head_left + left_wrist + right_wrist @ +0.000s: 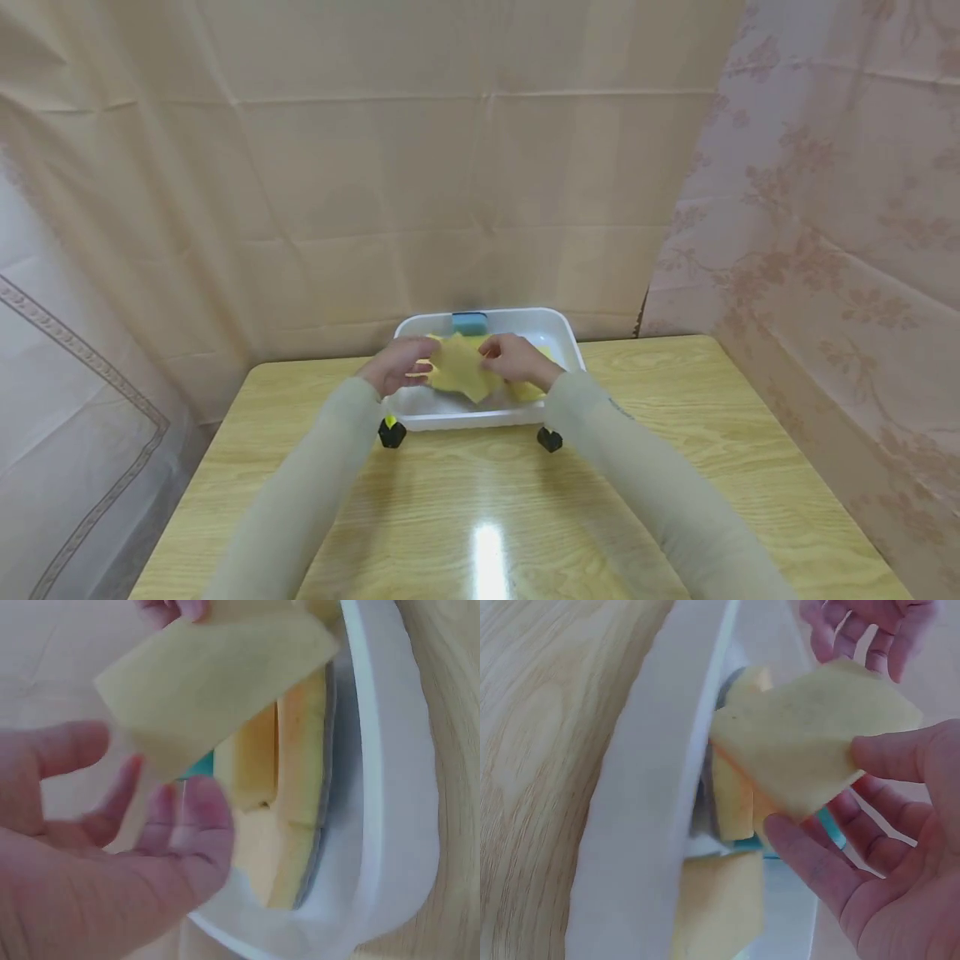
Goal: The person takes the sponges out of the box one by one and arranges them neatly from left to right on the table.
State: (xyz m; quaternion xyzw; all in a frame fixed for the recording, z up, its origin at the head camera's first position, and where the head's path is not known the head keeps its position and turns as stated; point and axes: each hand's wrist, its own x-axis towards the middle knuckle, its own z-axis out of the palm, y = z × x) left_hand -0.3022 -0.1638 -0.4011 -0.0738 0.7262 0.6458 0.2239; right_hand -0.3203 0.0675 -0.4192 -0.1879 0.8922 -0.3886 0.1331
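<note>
My right hand (517,360) pinches a thin, flat yellow cloth (459,368) by one edge, thumb on top and fingers beneath. The sheet hangs tilted above a white tray (465,422). At the cloth's opposite corner is my left hand (397,364), its fingers spread and loosely bent, fingertips close to that corner. More yellow pieces lie below in the tray, among them a long piece (304,750) with a grey edge and a separate yellow piece (720,900). A blue sponge-like block (470,323) sits at the tray's far wall, partly covered in both wrist views.
The tray stands at the back of a wood-grain table (450,492). Two small black objects, left (392,433) and right (550,438), are by its front corners. A beige curtain (450,183) hangs right behind, a floral curtain (832,250) at the right.
</note>
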